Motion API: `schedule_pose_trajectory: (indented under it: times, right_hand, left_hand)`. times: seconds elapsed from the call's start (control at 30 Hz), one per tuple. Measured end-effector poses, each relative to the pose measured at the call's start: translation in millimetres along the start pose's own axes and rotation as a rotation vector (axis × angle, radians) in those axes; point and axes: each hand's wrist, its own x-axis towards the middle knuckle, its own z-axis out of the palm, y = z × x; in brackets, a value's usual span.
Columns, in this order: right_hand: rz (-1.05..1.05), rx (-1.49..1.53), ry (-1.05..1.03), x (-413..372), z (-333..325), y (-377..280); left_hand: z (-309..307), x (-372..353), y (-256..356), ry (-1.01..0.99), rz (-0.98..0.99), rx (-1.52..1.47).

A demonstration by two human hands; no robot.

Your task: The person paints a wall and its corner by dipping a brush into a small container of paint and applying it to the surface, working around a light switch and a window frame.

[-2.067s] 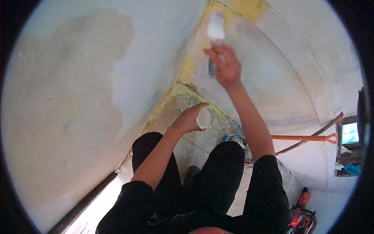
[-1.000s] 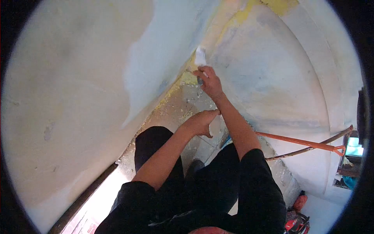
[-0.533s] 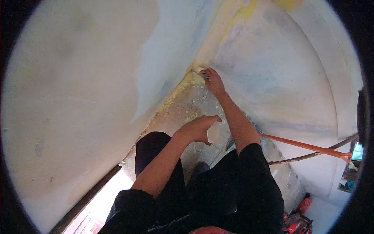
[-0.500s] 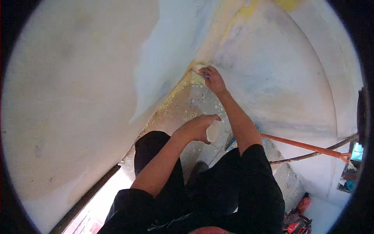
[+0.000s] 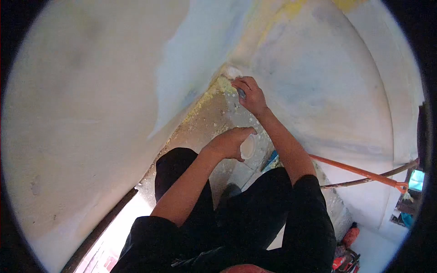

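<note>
My left hand (image 5: 227,143) is curled around a small white round container (image 5: 248,146), its open top partly in view above my knees. My right hand (image 5: 253,96) is closed on a small grey tool (image 5: 241,92), mostly hidden by the fingers, so its exact kind does not show. The fingertips are close to the corner where the walls meet the floor. A whitish patch (image 5: 232,71) sits on that corner, just past the fingers. Yellow crumbly bits (image 5: 200,108) lie along the foot of the left wall.
Painted walls rise on the left (image 5: 91,113) and right (image 5: 327,86). An orange bar (image 5: 355,169) and a brown rod (image 5: 364,181) cross at the right. Red items (image 5: 349,236) lie at lower right. A bright opening (image 5: 120,230) shows at lower left.
My right hand has drawn back slightly from the corner, and more of the whitish patch shows. My left hand still holds the container, in nearly the same place.
</note>
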Motion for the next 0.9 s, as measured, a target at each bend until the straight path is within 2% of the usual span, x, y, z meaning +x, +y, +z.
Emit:
schedule_pose_trajectory:
  times: [0.07,0.2,0.27,0.3,0.37,0.4,0.47,0.5,0.53,0.6,0.73,0.8,0.83,0.9]
  right_hand:
    - [0.108,-0.028,-0.165,-16.5,18.9,24.2]
    - [0.164,0.108,-0.167,-16.9,58.1,46.1]
    - [0.306,0.354,-0.072,-6.6,67.8,39.7]
    - [0.311,0.354,-0.065,0.5,67.8,36.6]
    - [0.631,0.426,0.199,20.0,59.3,28.4]
    - [0.638,0.424,0.201,26.5,57.7,27.9]
    - [0.714,0.385,0.633,47.2,48.6,28.9]
    - [0.853,0.587,0.668,52.8,34.1,18.2]
    - [0.850,0.579,0.673,68.2,19.2,5.1]
    - [0.879,1.009,1.029,93.4,-3.8,-15.7]
    - [0.890,1.099,1.155,114.6,-51.3,-33.9]
    - [0.861,1.079,1.217,114.9,-61.7,-44.6]
    - [0.866,1.077,1.220,110.3,-55.8,-45.9]
    - [1.017,1.131,1.336,96.1,-33.3,-44.6]
  left_hand:
    - [0.7,-0.4,4.1,-0.013,0.008,0.001]
    - [-1.1,0.1,4.5,-0.028,0.018,0.010]
    - [1.8,0.5,1.0,-0.042,0.024,0.008]
    - [4.3,0.8,-1.1,-0.022,0.034,-0.003]
    - [1.9,1.2,-0.7,-0.008,0.044,-0.012]
    - [-1.4,1.5,1.3,-0.028,0.017,-0.008]
    - [-6.4,3.5,3.0,-0.048,-0.004,-0.005]
    - [-8.4,4.4,3.1,-0.054,-0.014,-0.014]
    - [-9.8,6.1,3.2,-0.057,-0.022,-0.022]
    - [-10.9,6.2,3.4,-0.048,0.000,-0.009]
    - [-7.0,9.8,-6.3,-0.009,0.038,0.062]
    - [-10.8,12.1,-3.9,-0.060,0.006,0.046]
    - [-11.5,13.3,-1.6,-0.102,-0.023,0.031]
    - [-8.1,15.4,-0.2,-0.120,-0.044,0.040]
